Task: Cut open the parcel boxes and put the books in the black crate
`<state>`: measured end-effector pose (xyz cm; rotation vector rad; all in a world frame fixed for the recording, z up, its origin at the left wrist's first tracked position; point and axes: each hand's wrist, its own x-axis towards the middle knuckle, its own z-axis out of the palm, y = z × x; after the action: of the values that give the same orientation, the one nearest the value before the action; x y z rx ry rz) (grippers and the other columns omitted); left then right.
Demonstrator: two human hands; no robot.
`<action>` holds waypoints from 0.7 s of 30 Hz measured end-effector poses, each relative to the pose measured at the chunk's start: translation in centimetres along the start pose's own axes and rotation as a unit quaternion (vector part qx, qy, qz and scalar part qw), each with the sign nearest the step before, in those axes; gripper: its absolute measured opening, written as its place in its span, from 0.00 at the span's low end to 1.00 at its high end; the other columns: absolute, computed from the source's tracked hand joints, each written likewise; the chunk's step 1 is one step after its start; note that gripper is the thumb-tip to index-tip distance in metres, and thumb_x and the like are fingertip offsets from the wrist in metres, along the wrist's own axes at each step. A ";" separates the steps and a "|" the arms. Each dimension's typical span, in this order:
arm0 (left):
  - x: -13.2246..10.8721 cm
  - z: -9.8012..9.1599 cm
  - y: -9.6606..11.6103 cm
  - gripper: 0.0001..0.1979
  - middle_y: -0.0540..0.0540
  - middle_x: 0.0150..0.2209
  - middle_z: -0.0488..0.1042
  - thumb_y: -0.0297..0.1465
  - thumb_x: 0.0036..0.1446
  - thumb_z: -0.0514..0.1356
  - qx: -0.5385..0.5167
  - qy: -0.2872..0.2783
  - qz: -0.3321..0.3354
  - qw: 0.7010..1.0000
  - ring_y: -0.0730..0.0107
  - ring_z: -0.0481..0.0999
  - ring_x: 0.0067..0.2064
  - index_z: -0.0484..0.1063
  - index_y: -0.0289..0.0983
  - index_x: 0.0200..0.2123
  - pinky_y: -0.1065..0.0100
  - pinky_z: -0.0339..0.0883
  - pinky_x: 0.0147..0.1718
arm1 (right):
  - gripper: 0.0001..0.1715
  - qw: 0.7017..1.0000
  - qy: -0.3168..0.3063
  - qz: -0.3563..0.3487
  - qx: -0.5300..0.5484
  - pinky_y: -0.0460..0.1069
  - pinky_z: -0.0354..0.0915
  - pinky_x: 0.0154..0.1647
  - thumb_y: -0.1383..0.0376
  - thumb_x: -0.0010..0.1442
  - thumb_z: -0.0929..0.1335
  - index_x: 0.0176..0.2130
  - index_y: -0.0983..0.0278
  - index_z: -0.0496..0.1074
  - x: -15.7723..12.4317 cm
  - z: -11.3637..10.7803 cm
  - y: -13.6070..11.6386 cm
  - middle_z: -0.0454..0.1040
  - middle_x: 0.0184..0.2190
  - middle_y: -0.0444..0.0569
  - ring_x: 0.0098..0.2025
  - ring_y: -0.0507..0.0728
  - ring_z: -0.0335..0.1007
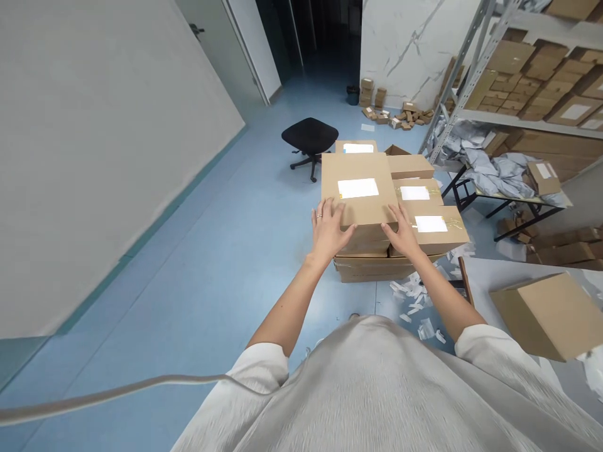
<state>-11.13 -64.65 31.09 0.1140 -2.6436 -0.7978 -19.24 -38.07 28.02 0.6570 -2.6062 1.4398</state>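
A cardboard box [360,169] with a white label on its top sits on the stack in front of me. On its near left corner rests my left hand [328,229], fingers spread over the edge and a ring on one finger. My right hand [401,229] lies at the near right corner of the same box, fingers and thumb apart. To the right of it are two more labelled boxes, a nearer one [440,229] and one behind it [417,191]. A wider carton [374,270] shows beneath the stack.
A black chair [309,135] stands beyond the stack. At right, a table [480,276] holds a large cardboard box [553,317]. Paper scraps [414,292] litter the floor below. Metal shelving [471,81] full of boxes rises at far right; a wall [94,157] runs along the left.
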 end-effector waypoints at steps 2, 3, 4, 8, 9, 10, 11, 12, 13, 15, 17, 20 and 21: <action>-0.2 0.2 -0.7 0.39 0.34 0.85 0.51 0.46 0.65 0.73 -0.029 0.004 -0.041 0.999 0.32 0.51 0.85 0.69 0.45 0.75 0.32 0.55 0.80 | 0.47 1.000 0.009 0.013 0.002 0.73 0.49 0.86 0.34 0.71 0.72 0.76 0.53 0.70 0.2 0.3 0.1 0.59 0.83 0.57 0.88 0.71 0.44; -0.2 0.3 -1.0 0.41 0.33 0.86 0.48 0.47 0.64 0.74 -0.045 0.001 -0.067 0.997 0.31 0.53 0.85 0.68 0.44 0.76 0.33 0.60 0.78 | 0.47 1.000 0.014 0.021 0.004 0.74 0.49 0.86 0.34 0.70 0.72 0.76 0.53 0.70 0.3 0.4 0.2 0.61 0.82 0.57 0.87 0.71 0.45; -0.1 0.4 -1.1 0.43 0.32 0.86 0.47 0.48 0.64 0.74 -0.059 -0.005 -0.092 0.994 0.30 0.56 0.84 0.67 0.44 0.76 0.35 0.64 0.76 | 0.48 0.999 0.019 0.028 0.008 0.74 0.50 0.86 0.34 0.69 0.73 0.76 0.54 0.71 0.4 0.5 0.3 0.63 0.81 0.58 0.87 0.72 0.46; 0.3 0.5 -1.4 0.42 0.31 0.84 0.55 0.48 0.62 0.76 -0.079 -0.018 -0.135 0.988 0.32 0.59 0.83 0.70 0.42 0.74 0.39 0.68 0.76 | 0.48 0.998 0.046 0.044 0.028 0.74 0.51 0.86 0.35 0.66 0.76 0.73 0.55 0.75 0.8 0.9 0.1 0.70 0.77 0.57 0.85 0.73 0.53; 0.3 0.4 -1.4 0.41 0.31 0.83 0.57 0.48 0.61 0.76 -0.079 -0.011 -0.134 0.988 0.33 0.58 0.83 0.72 0.42 0.73 0.40 0.67 0.76 | 0.47 0.997 0.054 0.044 0.034 0.74 0.52 0.86 0.35 0.66 0.76 0.73 0.55 0.76 1.0 1.0 -0.1 0.71 0.77 0.56 0.85 0.73 0.54; 0.3 0.2 -1.4 0.39 0.32 0.83 0.58 0.47 0.61 0.76 -0.080 -0.003 -0.133 0.988 0.34 0.58 0.83 0.74 0.42 0.71 0.40 0.67 0.77 | 0.46 0.996 0.061 0.044 0.038 0.73 0.52 0.86 0.35 0.65 0.76 0.72 0.55 0.77 1.1 1.0 -0.4 0.72 0.77 0.56 0.85 0.72 0.54; 0.2 -0.1 -1.4 0.38 0.32 0.82 0.58 0.47 0.61 0.76 -0.082 0.005 -0.132 0.988 0.34 0.59 0.83 0.75 0.42 0.70 0.40 0.67 0.77 | 0.46 0.996 0.067 0.042 0.041 0.73 0.52 0.86 0.36 0.65 0.77 0.72 0.55 0.78 1.3 1.0 -0.8 0.72 0.77 0.56 0.85 0.72 0.54; 0.1 -0.4 -1.4 0.38 0.33 0.82 0.58 0.48 0.60 0.77 -0.083 0.014 -0.132 0.988 0.34 0.60 0.83 0.76 0.42 0.70 0.40 0.68 0.77 | 0.46 0.996 0.071 0.038 0.042 0.73 0.52 0.86 0.36 0.65 0.77 0.71 0.55 0.78 1.4 1.0 -1.2 0.71 0.77 0.55 0.85 0.72 0.54; 0.0 -0.8 -1.3 0.38 0.33 0.83 0.57 0.48 0.60 0.76 -0.084 0.025 -0.130 0.988 0.34 0.61 0.82 0.76 0.42 0.69 0.40 0.68 0.76 | 0.46 0.996 0.073 0.031 0.043 0.72 0.52 0.86 0.35 0.65 0.77 0.72 0.55 0.78 1.5 0.9 -1.6 0.70 0.78 0.55 0.85 0.71 0.53; -0.2 -1.9 -1.0 0.38 0.35 0.84 0.55 0.49 0.61 0.76 -0.082 0.050 -0.117 0.988 0.35 0.62 0.82 0.76 0.44 0.70 0.40 0.69 0.76 | 0.47 0.996 0.073 0.013 0.047 0.72 0.51 0.86 0.34 0.66 0.76 0.73 0.54 0.77 1.6 0.4 -2.5 0.68 0.79 0.55 0.86 0.71 0.51; -0.3 -2.9 -0.2 0.39 0.39 0.85 0.52 0.50 0.61 0.75 -0.077 0.075 -0.087 0.990 0.36 0.60 0.83 0.75 0.46 0.72 0.41 0.68 0.76 | 0.49 0.996 0.075 -0.004 0.056 0.71 0.51 0.86 0.33 0.66 0.75 0.75 0.53 0.75 1.6 -0.4 -3.3 0.66 0.80 0.54 0.87 0.70 0.48; 0.1 -3.9 1.5 0.41 0.42 0.85 0.50 0.51 0.62 0.75 -0.072 0.092 -0.040 0.992 0.36 0.56 0.84 0.73 0.49 0.74 0.41 0.68 0.77 | 0.52 0.993 0.095 -0.019 0.061 0.71 0.52 0.86 0.31 0.67 0.74 0.77 0.52 0.72 1.1 -2.4 -4.0 0.66 0.80 0.53 0.88 0.70 0.46; 0.4 -3.9 2.2 0.41 0.42 0.85 0.50 0.50 0.62 0.75 -0.074 0.090 -0.029 0.993 0.35 0.56 0.84 0.72 0.49 0.74 0.40 0.68 0.77 | 0.52 0.993 0.104 -0.022 0.056 0.71 0.52 0.86 0.31 0.67 0.74 0.77 0.53 0.72 0.8 -3.2 -4.0 0.66 0.80 0.53 0.88 0.70 0.45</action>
<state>-9.92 -64.89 35.45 0.2130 -2.4126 -0.9526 -18.67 -37.52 33.20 0.5379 -2.3536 1.5601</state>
